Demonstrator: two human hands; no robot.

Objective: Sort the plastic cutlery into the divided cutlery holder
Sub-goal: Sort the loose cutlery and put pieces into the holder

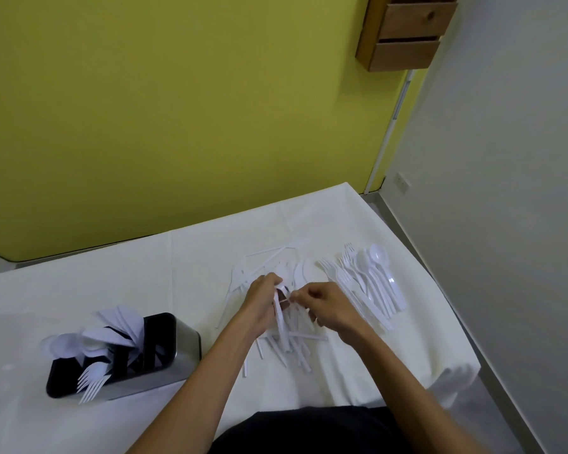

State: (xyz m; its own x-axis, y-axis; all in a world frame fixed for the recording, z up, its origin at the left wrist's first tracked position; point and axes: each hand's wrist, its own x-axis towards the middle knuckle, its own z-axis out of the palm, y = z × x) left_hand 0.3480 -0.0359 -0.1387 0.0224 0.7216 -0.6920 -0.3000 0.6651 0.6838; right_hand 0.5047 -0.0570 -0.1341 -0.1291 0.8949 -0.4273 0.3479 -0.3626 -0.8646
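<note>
Both hands work over the pile mid-surface. The left grip is curled round a bundle of white pieces, its long axis running from far edge to near. The right grip, just beside it, seems to pinch the bundle's far end with curled fingers. The holder stands toward the near left corner, well apart and left of both grips, so the left arm is nearer. A row of forks and spoons lies by the right edge
</note>
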